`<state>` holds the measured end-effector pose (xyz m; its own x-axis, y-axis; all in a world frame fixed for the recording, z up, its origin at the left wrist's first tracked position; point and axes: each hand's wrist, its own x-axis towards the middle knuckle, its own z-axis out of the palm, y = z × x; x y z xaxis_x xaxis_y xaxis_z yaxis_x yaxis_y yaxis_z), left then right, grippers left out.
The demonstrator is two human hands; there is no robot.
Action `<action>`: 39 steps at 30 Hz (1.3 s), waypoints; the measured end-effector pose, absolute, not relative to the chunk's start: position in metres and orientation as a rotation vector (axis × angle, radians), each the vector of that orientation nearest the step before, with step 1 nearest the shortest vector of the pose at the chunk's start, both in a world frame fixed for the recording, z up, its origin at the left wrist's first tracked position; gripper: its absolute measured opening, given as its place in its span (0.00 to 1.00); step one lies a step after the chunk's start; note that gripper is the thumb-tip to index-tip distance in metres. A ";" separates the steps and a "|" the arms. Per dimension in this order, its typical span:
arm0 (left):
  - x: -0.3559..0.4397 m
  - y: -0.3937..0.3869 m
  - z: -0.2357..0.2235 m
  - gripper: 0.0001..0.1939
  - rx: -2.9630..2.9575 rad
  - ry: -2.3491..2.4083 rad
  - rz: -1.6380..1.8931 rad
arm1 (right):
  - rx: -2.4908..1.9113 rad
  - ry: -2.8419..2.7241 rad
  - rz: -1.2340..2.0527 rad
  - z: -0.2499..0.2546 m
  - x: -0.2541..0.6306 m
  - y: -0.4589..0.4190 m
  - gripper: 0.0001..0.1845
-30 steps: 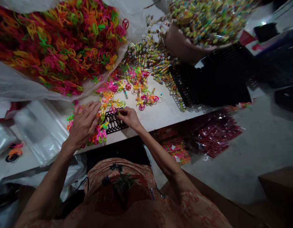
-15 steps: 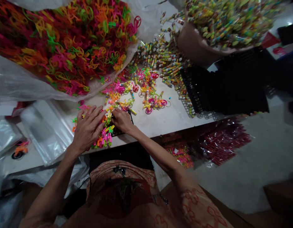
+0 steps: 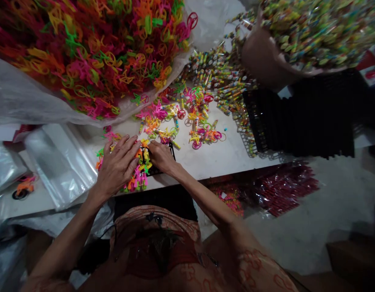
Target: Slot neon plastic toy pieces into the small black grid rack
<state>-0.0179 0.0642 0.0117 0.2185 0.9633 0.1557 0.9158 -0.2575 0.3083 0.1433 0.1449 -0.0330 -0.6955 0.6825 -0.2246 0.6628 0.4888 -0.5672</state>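
Observation:
My left hand (image 3: 119,164) lies flat with its fingers stretched over rows of small neon plastic toy pieces (image 3: 139,178). These pieces, in pink, green, orange and yellow, sit on a black rack (image 3: 157,170) with slots, which is partly covered by my hands. My right hand (image 3: 162,157) is closed at the rack's right part, its fingertips pressed together beside a yellow piece (image 3: 145,143). Whatever is between those fingertips is hidden. Beyond the hands, loose toy pieces with rings (image 3: 158,117) are strewn among candy-filled tubes (image 3: 176,121).
A big clear bag of neon pieces (image 3: 111,61) fills the back left. Candy tubes (image 3: 224,77) are heaped beside a pink basin (image 3: 257,54). Black racks (image 3: 312,113) are stacked at right. Clear plastic bags (image 3: 59,162) lie left. Red packets (image 3: 285,188) are below the table edge.
The view has shifted, so the table's back part appears larger and farther right. Both hands remain at the rack in nearly the same pose, the right one still closed.

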 end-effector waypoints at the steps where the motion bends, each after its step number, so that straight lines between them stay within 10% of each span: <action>1: -0.018 0.064 0.012 0.26 2.326 1.819 0.462 | -1.224 -2.707 0.993 -0.032 0.142 0.144 0.13; 29: -0.012 0.062 0.021 0.22 2.505 1.668 0.227 | -1.054 -2.629 1.077 -0.025 0.152 0.148 0.10; 39: -0.012 0.061 0.019 0.19 2.512 1.711 0.218 | -1.763 -2.641 0.716 0.002 0.205 0.171 0.17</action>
